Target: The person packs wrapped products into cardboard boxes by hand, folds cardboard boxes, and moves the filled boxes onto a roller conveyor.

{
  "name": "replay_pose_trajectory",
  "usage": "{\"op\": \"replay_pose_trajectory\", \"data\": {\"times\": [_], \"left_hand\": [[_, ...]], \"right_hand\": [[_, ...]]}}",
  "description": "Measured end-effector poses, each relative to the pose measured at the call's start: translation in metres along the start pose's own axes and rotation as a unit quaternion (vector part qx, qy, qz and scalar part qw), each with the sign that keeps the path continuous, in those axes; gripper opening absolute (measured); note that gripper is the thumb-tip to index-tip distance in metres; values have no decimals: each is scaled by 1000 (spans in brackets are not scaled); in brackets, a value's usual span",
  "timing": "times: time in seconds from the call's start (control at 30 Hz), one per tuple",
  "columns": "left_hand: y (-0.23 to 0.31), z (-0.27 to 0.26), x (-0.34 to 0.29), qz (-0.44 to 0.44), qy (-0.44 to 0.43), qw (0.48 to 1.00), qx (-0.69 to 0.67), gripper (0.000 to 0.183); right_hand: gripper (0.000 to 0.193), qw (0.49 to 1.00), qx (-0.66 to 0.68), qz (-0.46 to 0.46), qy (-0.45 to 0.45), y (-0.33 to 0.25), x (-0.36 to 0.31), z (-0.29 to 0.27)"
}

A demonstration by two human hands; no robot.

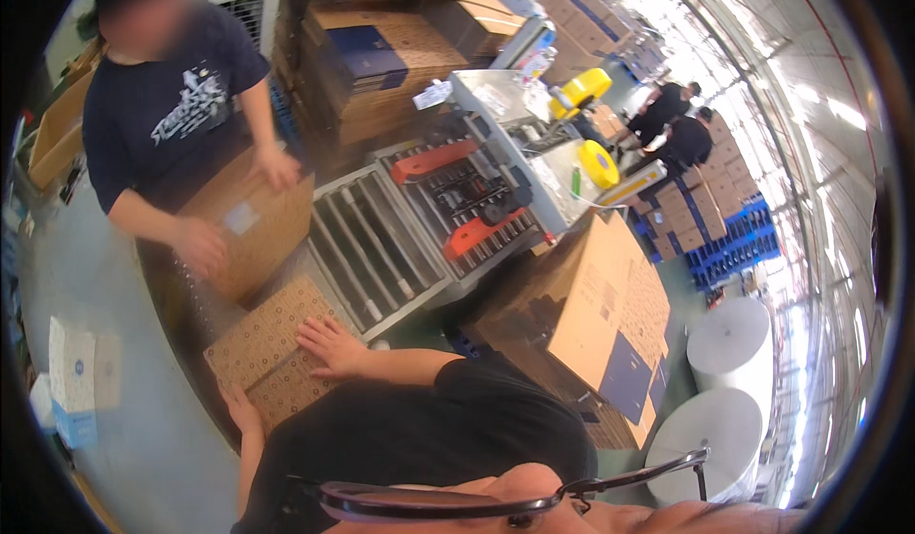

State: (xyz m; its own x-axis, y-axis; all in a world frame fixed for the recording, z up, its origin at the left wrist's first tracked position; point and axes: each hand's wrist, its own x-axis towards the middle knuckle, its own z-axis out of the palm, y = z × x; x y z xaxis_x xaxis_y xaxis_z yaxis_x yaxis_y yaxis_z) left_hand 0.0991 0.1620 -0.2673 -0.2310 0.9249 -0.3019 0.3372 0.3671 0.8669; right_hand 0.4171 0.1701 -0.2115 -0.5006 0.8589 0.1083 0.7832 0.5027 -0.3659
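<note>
A brown cardboard box (257, 334) with a pattern of small dark marks lies before me at the near end of the roller conveyor. My right hand (329, 346) rests flat on its top, fingers spread. Along the box's near left edge is my left hand (244, 410), its fingers stretched against the side. Just beyond stands another brown cardboard box (257, 220) with a pale label. A co-worker in a dark T-shirt (176, 105) has both hands on that second box.
The roller conveyor (376, 239) runs to a taping machine with orange side belts (434, 161). Stacks of flat cartons (381, 48) stand behind it, and more flattened cartons (591, 315) at the right. Large white rolls (710, 439) stand farther right. Two people (677, 129) are in the distance.
</note>
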Motion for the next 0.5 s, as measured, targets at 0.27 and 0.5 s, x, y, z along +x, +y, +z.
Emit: {"op": "replay_pose_trajectory", "data": {"times": [0.27, 0.5], "left_hand": [[20, 83, -21, 6, 80, 997, 4, 59], [52, 125, 7, 25, 58, 996, 56, 62]], "right_hand": [[80, 996, -7, 50, -71, 54, -8, -41], [74, 991, -40, 124, 34, 69, -49, -33]]}}
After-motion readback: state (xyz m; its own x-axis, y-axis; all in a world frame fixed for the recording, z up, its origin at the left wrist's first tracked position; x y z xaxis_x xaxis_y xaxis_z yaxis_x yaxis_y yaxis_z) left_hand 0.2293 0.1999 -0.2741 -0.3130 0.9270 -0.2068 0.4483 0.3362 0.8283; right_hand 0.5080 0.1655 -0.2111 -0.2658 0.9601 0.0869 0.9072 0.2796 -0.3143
